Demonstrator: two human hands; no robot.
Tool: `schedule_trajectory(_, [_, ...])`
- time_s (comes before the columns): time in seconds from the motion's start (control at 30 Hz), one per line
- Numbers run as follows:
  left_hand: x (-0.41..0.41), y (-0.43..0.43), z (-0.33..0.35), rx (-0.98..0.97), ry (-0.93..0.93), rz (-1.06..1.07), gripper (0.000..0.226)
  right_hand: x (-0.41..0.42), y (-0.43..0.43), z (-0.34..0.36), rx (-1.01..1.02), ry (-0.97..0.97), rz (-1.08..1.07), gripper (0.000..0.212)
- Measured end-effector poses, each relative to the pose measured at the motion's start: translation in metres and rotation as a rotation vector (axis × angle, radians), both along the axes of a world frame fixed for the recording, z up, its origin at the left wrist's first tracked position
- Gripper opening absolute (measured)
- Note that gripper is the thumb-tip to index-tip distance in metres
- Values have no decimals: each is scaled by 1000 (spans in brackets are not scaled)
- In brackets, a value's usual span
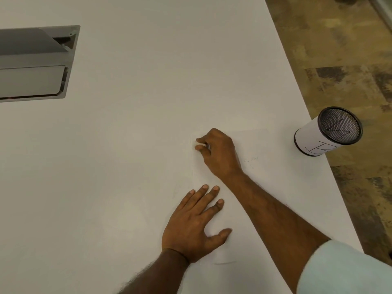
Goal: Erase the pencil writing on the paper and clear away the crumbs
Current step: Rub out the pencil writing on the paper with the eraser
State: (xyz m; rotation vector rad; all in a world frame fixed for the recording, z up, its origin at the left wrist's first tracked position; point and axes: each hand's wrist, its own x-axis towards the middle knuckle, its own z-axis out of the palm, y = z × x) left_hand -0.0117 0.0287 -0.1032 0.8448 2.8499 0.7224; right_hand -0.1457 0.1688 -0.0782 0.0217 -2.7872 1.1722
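- right hand [218, 153]: thumb and forefinger curled, pinching a small pale eraser [203, 144], mostly hidden, down on the far left corner of the paper [254, 145].
- left hand [191, 225]: fingers straight and spread, pressed flat on the paper, nearer the person than the right fingertips.
- faint pencil writing [251, 159]: just right of the right hand's wrist.
- mesh cup [327, 131]: well right of both hands.

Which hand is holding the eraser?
The right hand, fingers curled, pinching the small pale eraser near the paper's far-left corner. The left hand lies flat, fingers spread, on the paper.
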Motion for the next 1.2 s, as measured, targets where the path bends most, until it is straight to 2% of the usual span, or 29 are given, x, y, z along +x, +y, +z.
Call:
schedule_trajectory(0.17, [0,0,-2,8,30,12,60,54,6,8,-108,-154,82,10])
schedule_trajectory(0.27, [0,0,-1,5,30,18,59,79,8,3,-83,-132,82,11])
schedule_trajectory(0.5, [1,0,0,-9,-6,14,64,11,5,-5,13,34,31,9])
schedule_trajectory(0.63, [0,0,0,5,0,18,63,8,7,2,-35,-5,8,11])
schedule_trajectory(0.73, [1,0,-3,30,21,23,61,42,14,4,-70,-96,73,10])
schedule_trajectory(0.83, [1,-1,-3,37,41,30,60,67,14,-1,-55,-70,82,6])
schedule_trajectory(1.03, [1,0,-1,2,6,9,63,4,10,-6,42,54,44,6])
schedule_trajectory(1.2, [1,0,0,2,12,16,63,-8,13,5,6,-11,-3,11])
